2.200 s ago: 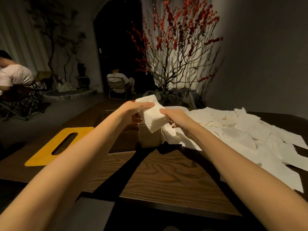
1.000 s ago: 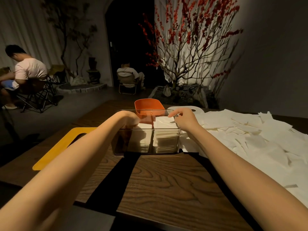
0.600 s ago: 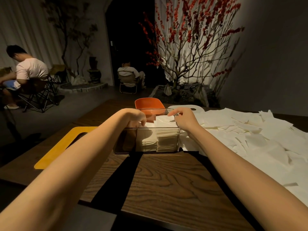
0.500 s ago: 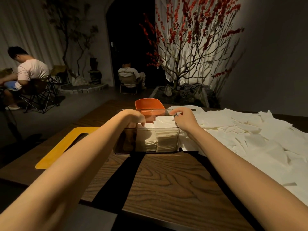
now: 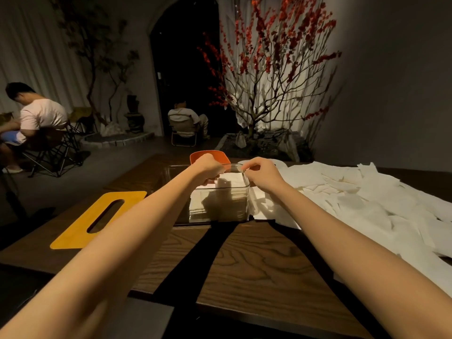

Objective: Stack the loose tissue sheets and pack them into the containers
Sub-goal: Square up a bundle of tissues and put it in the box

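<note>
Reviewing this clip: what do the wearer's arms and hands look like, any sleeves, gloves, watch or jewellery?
Both forearms are bare along the whole length in view; no sleeve edge shows. The left hand and right hand wear no gloves, and no watch, bracelet or ring can be seen at the wrists or on the fingers that show. The light is dim, so small items could be missed.

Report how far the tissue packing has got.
Done: a stack of tissues sits inside the clear container. In hand: left hand and right hand work at its top. Left: the loose sheets spread on the table; the yellow lid lies aside.
</note>
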Available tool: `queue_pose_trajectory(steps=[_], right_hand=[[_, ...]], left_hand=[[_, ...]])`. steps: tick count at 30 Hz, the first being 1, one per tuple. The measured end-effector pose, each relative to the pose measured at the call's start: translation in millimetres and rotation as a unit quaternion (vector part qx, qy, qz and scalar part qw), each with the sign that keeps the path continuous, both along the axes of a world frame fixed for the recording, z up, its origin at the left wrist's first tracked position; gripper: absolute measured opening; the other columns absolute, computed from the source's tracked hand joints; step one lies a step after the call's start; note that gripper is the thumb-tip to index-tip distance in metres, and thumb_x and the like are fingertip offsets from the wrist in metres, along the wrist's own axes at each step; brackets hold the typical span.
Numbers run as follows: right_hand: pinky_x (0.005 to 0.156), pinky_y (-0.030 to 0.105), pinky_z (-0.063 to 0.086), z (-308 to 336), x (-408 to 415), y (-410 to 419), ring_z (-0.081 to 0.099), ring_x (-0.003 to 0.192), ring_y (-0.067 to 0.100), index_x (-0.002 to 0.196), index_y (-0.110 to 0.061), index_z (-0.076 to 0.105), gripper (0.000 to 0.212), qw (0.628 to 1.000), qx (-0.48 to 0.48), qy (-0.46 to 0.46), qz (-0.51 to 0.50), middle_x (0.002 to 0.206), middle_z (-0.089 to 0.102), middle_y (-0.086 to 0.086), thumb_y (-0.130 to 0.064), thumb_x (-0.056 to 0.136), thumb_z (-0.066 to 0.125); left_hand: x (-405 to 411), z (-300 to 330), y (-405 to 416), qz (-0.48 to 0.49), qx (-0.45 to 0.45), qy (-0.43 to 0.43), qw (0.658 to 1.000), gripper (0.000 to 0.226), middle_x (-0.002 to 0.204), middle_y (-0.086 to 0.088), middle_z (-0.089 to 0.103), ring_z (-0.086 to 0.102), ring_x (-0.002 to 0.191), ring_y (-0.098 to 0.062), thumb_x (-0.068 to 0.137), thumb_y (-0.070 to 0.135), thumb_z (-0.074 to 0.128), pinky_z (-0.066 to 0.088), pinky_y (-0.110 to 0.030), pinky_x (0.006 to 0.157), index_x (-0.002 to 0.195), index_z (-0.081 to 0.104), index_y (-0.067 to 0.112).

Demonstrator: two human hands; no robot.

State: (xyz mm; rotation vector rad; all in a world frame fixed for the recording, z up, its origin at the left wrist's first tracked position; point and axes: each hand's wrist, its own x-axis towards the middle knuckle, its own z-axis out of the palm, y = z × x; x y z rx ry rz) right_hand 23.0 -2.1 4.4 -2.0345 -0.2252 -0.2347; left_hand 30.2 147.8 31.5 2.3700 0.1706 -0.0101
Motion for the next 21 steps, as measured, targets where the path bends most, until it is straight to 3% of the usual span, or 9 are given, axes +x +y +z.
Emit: queue_pose_trajectory(steps=[2, 6, 8, 16, 21], right_hand=[[0.061, 0.018, 0.044, 3, -2, -5, 0.055, 0.082, 0.015, 0.099, -0.011, 0.064, 0.015, 1.000, 0.014, 0.020, 0.012, 0.101, 0.060, 0.007, -0.004, 0.094, 0.051], [0.045, 0.008, 0.039, 9, -11, -25, 0.051, 0.067, 0.008, 0.109, -0.004, 0.064, 0.022, 0.999, 0.022, 0.046, 0.009, 0.094, 0.061, 0.008, -0.004, 0.096, 0.046], [0.043, 0.007, 0.038, 12, -16, -35, 0.052, 0.069, 0.009, 0.112, -0.004, 0.063, 0.024, 0.999, 0.012, 0.052, -0.001, 0.095, 0.062, 0.009, -0.006, 0.097, 0.045], [0.060, 0.021, 0.040, 18, -38, -83, 0.056, 0.085, 0.017, 0.113, -0.009, 0.064, 0.024, 0.997, -0.022, 0.074, -0.029, 0.098, 0.063, 0.007, -0.016, 0.098, 0.046], [0.071, 0.028, 0.042, 9, -44, -114, 0.056, 0.091, 0.019, 0.112, -0.010, 0.064, 0.024, 0.994, -0.058, 0.077, -0.047, 0.102, 0.064, 0.009, -0.017, 0.097, 0.048]], left_hand=[[-1, 2, -11, -0.007, -0.004, -0.024, 1.000, 0.013, 0.078, -0.005, 0.051, 0.047, 0.072, -0.016, 0.095, 0.017, 0.055, 0.037, -0.022, 0.057, 0.087, 0.053, 0.007], [-6, 7, -38, -0.054, 0.027, -0.084, 0.995, 0.012, 0.070, -0.004, 0.048, 0.042, 0.062, -0.013, 0.096, 0.014, 0.051, 0.033, -0.022, 0.054, 0.091, 0.057, 0.004], [-8, 8, -52, -0.071, -0.009, -0.101, 0.992, 0.009, 0.073, -0.009, 0.051, 0.044, 0.065, -0.016, 0.093, 0.012, 0.055, 0.034, -0.025, 0.057, 0.086, 0.058, 0.007], [-21, 9, -105, -0.172, -0.073, -0.153, 0.970, 0.012, 0.087, -0.004, 0.060, 0.053, 0.085, -0.014, 0.093, 0.009, 0.056, 0.042, -0.023, 0.074, 0.092, 0.067, 0.008], [-24, -1, -130, -0.206, -0.087, -0.120, 0.967, 0.010, 0.093, -0.003, 0.058, 0.051, 0.082, -0.010, 0.094, 0.007, 0.054, 0.037, -0.016, 0.061, 0.098, 0.064, 0.007]])
